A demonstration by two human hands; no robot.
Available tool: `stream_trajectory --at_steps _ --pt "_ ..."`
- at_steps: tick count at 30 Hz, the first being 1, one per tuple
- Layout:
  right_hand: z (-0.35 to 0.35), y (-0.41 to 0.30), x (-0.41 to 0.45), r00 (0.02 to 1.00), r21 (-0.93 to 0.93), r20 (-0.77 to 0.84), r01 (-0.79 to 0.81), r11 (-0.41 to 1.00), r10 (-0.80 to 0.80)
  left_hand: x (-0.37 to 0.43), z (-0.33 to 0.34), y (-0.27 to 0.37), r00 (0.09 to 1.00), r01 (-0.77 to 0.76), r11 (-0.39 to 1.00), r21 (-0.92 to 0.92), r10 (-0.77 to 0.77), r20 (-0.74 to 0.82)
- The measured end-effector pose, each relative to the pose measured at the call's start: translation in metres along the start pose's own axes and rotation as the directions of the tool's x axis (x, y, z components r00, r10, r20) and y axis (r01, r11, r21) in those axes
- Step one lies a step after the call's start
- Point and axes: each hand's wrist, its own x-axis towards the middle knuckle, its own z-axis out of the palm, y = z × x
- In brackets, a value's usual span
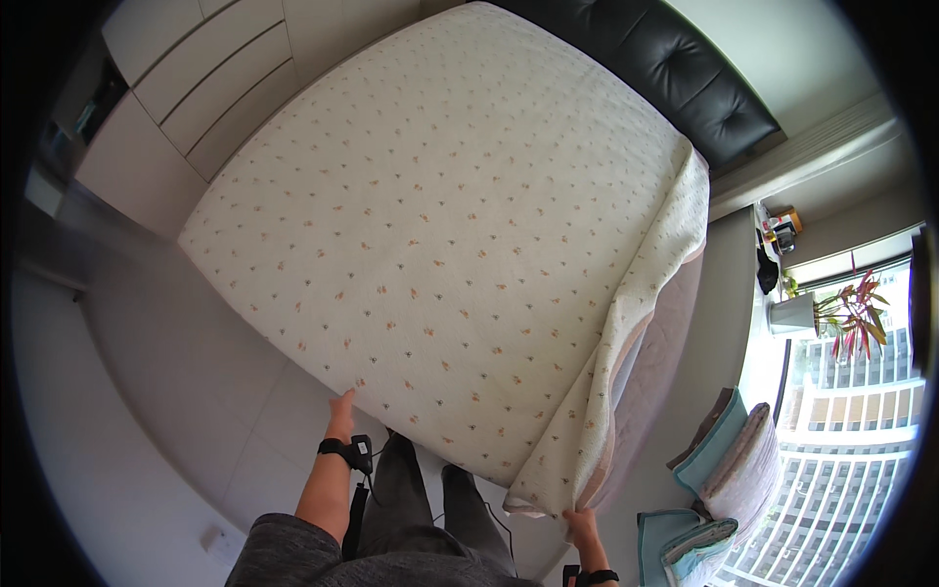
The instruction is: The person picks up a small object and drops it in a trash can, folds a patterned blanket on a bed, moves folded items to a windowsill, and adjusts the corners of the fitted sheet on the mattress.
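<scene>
A cream fitted sheet or mattress cover [440,242] with small orange and dark motifs is spread over a bed in front of me. Along the right side its edge is folded back, baring a pinkish quilted mattress side [660,345]. My right hand [581,522] grips the cover's loose near-right corner, beyond the end of the bed. At the foot edge, left of my legs, my left hand [342,411] touches the cover's border; its fingers are partly hidden, so its grip is unclear.
A black tufted headboard [667,66] stands at the far end. White drawers [220,88] line the left side. Folded bedding and pillows [741,469] lie at the right by the window, below a potted plant [792,315]. A cable [501,517] hangs beside my leg.
</scene>
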Motion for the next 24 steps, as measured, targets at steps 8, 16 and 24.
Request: stream_trajectory --at_steps 8,16,24 --pt "-0.007 -0.041 -0.034 0.92 0.018 -0.392 -0.001 1.0 0.008 0.027 -0.011 0.029 0.988 0.054 0.99 -0.134 -0.034 0.151" --pt "-0.04 -0.071 -0.033 0.96 0.576 -0.278 0.202 0.792 -0.042 0.047 -0.019 0.031 0.993 0.035 0.994 -0.107 -0.047 -0.111" --pt "0.138 -0.308 -0.06 0.944 0.59 0.067 0.224 0.776 -0.324 0.056 -0.078 0.032 1.0 -0.002 0.98 -0.201 0.005 0.013"
